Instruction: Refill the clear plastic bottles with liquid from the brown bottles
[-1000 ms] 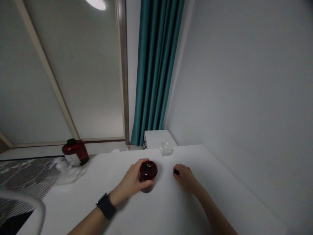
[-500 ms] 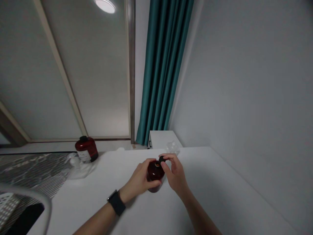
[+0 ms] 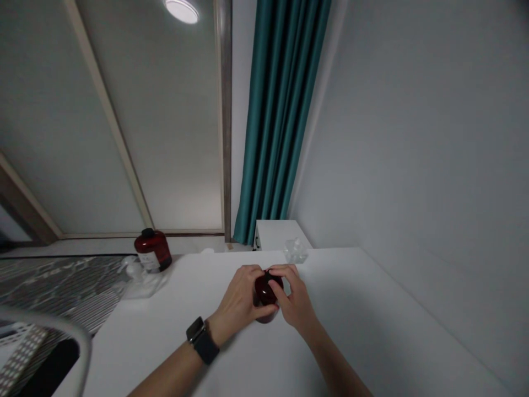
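A dark red bottle (image 3: 266, 292) stands on the white table (image 3: 231, 358), wrapped on its left side by my left hand (image 3: 243, 300). My right hand (image 3: 294, 298) is at the bottle's top, fingers and thumb pinched around a small black cap (image 3: 268, 275) over the mouth. The fingers partly cover the cap, so whether it sits fully on the neck is hard to see. A dark watch is on my left wrist.
Another dark red bottle (image 3: 152, 251) with a black cap and pale label stands at the far left, beside a clear plastic pump piece (image 3: 135, 271). Crumpled clear plastic (image 3: 295, 251) lies near the back edge. A grey curved tube (image 3: 82, 342) crosses the lower left.
My right hand has moved the black cap leftward from beside the bottle's open mouth onto the top. My left hand stays around the bottle. The view has shifted slightly.
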A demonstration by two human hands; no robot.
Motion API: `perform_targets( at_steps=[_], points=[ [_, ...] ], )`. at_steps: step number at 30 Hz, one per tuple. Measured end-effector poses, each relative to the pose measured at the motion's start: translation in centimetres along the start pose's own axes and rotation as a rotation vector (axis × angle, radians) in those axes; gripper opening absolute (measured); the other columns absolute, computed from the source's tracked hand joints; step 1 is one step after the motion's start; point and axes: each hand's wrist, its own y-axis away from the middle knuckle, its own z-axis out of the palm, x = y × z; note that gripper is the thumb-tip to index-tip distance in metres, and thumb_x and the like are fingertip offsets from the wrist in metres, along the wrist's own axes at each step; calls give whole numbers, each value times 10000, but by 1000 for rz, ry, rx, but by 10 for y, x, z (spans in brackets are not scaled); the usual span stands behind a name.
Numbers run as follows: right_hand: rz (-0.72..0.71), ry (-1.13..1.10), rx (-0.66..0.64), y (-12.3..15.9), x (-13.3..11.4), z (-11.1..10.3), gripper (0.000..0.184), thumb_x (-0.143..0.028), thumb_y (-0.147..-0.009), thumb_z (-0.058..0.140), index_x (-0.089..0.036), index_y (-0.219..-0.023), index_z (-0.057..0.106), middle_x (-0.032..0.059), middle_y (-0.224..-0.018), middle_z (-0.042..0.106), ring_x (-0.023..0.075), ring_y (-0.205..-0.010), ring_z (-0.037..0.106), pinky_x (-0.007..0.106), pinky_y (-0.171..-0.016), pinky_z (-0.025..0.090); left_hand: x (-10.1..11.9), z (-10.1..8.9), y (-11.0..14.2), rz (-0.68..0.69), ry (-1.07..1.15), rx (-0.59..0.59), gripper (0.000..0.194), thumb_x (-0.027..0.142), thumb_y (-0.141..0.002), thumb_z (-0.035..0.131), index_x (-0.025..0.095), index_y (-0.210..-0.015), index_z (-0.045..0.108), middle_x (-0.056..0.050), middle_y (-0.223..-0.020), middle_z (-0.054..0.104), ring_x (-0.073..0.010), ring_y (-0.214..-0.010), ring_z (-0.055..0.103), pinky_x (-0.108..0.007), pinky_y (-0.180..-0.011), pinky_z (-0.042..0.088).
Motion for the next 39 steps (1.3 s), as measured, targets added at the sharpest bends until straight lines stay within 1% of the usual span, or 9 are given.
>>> perform_targets(
  at_steps=[3, 7, 12, 14, 19, 23, 28, 34, 39],
  points=[
    [-9, 9, -22, -1, 0, -1, 155, -178, -925, 551, -249, -1031, 639, 60, -1024, 680, 212, -1013, 599, 376, -903, 491, 0, -1, -1, 41, 20, 25, 691, 261, -692, 859, 193, -1236, 438, -96, -1081, 605, -272, -968, 586, -422, -822, 520],
    [52, 11, 11, 2, 1, 1, 148, -208, -903, 573, -244, -1034, 633, 56, -996, 662, 214, -962, 611, 370, -866, 507, 3, -2, -1, 27, 5, -13, 722, 235, -684, 877, 220, -1254, 435, -79, -1051, 604, -273, -940, 572, -419, -790, 515],
    [143, -9, 71, 10, 4, 3, 310, -201, -863, 597, -248, -1168, 569, 34, -988, 612, 198, -921, 607, 360, -868, 511, 2, -4, 0, 40, 1, -33, 710, 266, -738, 847, 251, -1303, 419, -82, -1085, 575, -270, -962, 557, -420, -798, 507],
    [147, -33, 60, 12, 4, 3, 327, -190, -871, 580, -253, -1190, 561, 37, -1013, 606, 198, -960, 604, 367, -902, 502, 1, -4, 1, 31, 9, -42, 697, 276, -752, 837, 259, -1313, 425, -82, -1096, 567, -268, -970, 552, -418, -805, 507],
    [197, -93, -9, 14, 3, 4, 400, -183, -904, 538, -264, -1295, 524, 68, -1216, 621, 209, -1131, 586, 389, -997, 463, 1, -5, 2, 9, 30, -58, 719, 240, -739, 847, 269, -1322, 425, -82, -1116, 555, -269, -999, 545, -421, -829, 504],
    [183, -99, 49, 15, 5, 5, 392, -189, -887, 559, -259, -1273, 549, 44, -1069, 628, 195, -1024, 606, 370, -955, 488, 1, -5, 2, 0, 37, -52, 728, 248, -732, 853, 285, -1321, 427, -72, -1107, 551, -265, -991, 551, -417, -828, 508],
    [185, -102, -32, 16, 4, 2, 458, -216, -924, 536, -270, -1375, 478, 74, -1239, 616, 212, -1154, 582, 400, -1020, 462, 3, -5, 3, -24, 51, -73, 719, 247, -752, 838, 300, -1332, 416, -71, -1127, 540, -264, -1010, 546, -425, -848, 509],
    [152, -66, 19, 15, 4, 1, 436, -186, -901, 544, -282, -1326, 529, 51, -1093, 616, 201, -1043, 603, 382, -964, 494, 3, -6, 2, -19, 68, -63, 712, 253, -750, 843, 292, -1326, 425, -68, -1118, 537, -259, -1004, 543, -415, -846, 506],
    [146, -60, -48, 14, 0, 0, 448, -187, -929, 511, -279, -1366, 485, 79, -1255, 599, 218, -1167, 569, 413, -1026, 460, 3, -6, 1, -10, 68, -70, 741, 244, -734, 857, 286, -1326, 414, -68, -1122, 547, -256, -1003, 538, -405, -841, 499]
  ],
)
